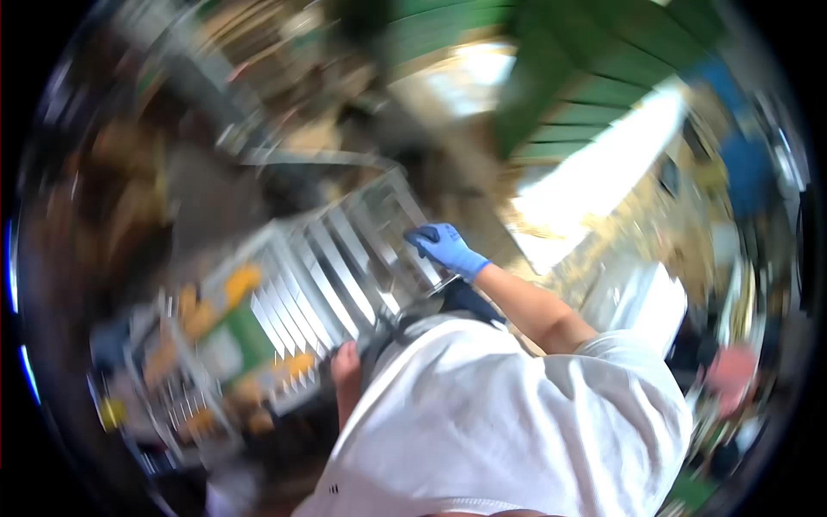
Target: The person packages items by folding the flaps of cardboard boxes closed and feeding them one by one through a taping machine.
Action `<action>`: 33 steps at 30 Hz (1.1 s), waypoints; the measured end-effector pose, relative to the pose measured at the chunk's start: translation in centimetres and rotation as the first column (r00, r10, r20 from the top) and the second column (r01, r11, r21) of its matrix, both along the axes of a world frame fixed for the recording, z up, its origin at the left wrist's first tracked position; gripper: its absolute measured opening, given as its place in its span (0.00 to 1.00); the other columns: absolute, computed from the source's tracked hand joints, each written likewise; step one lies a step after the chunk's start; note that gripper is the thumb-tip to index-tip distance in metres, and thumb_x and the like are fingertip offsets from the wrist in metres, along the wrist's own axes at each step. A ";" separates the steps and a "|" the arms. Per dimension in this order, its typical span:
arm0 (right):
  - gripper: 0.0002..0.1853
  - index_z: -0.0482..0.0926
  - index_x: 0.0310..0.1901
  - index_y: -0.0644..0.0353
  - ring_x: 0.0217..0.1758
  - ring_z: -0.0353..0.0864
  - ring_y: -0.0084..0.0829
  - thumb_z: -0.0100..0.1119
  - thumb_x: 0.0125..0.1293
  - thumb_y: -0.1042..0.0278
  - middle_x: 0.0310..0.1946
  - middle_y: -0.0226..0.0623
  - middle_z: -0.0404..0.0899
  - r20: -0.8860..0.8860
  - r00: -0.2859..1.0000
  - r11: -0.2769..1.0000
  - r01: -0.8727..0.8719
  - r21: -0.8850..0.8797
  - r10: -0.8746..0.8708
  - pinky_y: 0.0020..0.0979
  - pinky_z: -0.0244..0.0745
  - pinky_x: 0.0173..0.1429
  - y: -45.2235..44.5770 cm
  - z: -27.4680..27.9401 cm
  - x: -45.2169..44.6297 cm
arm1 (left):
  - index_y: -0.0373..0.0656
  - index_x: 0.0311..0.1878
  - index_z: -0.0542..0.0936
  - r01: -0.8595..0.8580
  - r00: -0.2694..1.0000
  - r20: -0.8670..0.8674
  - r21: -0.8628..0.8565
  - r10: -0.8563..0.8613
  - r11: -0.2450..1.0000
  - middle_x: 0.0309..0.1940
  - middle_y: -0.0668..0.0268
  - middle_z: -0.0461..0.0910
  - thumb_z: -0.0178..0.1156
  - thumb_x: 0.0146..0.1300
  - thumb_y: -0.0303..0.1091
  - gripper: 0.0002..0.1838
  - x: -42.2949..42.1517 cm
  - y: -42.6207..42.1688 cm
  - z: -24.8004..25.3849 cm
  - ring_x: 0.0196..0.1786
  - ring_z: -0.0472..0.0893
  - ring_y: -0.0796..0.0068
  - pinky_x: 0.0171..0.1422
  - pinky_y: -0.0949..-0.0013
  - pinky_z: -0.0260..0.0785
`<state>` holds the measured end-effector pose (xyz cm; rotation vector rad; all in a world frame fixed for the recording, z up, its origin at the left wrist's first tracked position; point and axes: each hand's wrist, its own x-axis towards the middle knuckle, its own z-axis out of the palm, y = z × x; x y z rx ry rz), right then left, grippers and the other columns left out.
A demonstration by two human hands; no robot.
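Note:
My right hand [445, 248], in a blue glove with a dark palm coating, is at the end of a slatted, light-coloured metal rack [314, 271]. Its fingers are curled, and what lies in them, if anything, is hidden. A thin metal rod [444, 284] shows just below the glove. My left hand [346, 366] appears only in part beside my white shirt, close to the near edge of the rack. Blur hides its fingers. Orange-yellow pieces [241, 284] and a green panel [245, 340] show toward the rack's left end.
Green slatted panels [594, 95] stand at the upper right beside a bright strip of floor [612, 164]. A white wrapped bundle [642, 297] is to my right, with a pink-red object [730, 377] beyond. Brown clutter [129, 177], badly smeared, fills the left side.

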<state>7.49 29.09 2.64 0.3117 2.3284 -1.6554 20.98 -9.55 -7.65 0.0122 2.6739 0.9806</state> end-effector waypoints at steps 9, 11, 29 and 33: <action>0.36 0.61 0.77 0.57 0.59 0.77 0.31 0.54 0.77 0.44 0.60 0.39 0.77 -0.719 0.025 0.455 0.790 -0.412 -0.695 0.34 0.69 0.66 39.9 16.3 10.5 | 0.40 0.76 0.63 0.141 0.966 -0.074 0.953 -0.248 0.269 0.64 0.60 0.74 0.48 0.81 0.50 0.30 -28.0 44.7 24.6 0.63 0.76 0.69 0.67 0.68 0.67; 0.43 0.60 0.78 0.50 0.64 0.74 0.33 0.49 0.72 0.28 0.70 0.39 0.70 -0.498 0.140 0.434 0.717 -0.545 -0.856 0.40 0.64 0.70 47.0 19.1 8.6 | 0.38 0.77 0.60 0.106 0.986 -0.076 0.971 -0.145 0.216 0.72 0.59 0.67 0.47 0.78 0.60 0.38 -30.0 51.0 33.8 0.70 0.71 0.65 0.72 0.62 0.64; 0.26 0.75 0.63 0.63 0.52 0.79 0.28 0.51 0.79 0.47 0.51 0.33 0.82 -0.850 0.499 0.973 -0.055 -0.225 -0.168 0.31 0.75 0.57 55.0 44.5 -5.8 | 0.39 0.59 0.78 0.304 0.830 -0.378 0.923 -0.410 -0.235 0.49 0.62 0.83 0.56 0.73 0.40 0.18 -31.5 57.6 52.8 0.50 0.83 0.71 0.52 0.64 0.77; 0.22 0.75 0.62 0.66 0.49 0.76 0.25 0.47 0.80 0.57 0.52 0.33 0.81 -0.939 0.345 0.931 0.347 0.113 -0.015 0.29 0.72 0.56 48.7 47.4 -5.0 | 0.39 0.59 0.78 0.214 0.941 -0.260 0.954 -0.218 -0.212 0.47 0.63 0.83 0.60 0.70 0.34 0.16 -30.8 52.7 52.5 0.47 0.83 0.72 0.50 0.66 0.78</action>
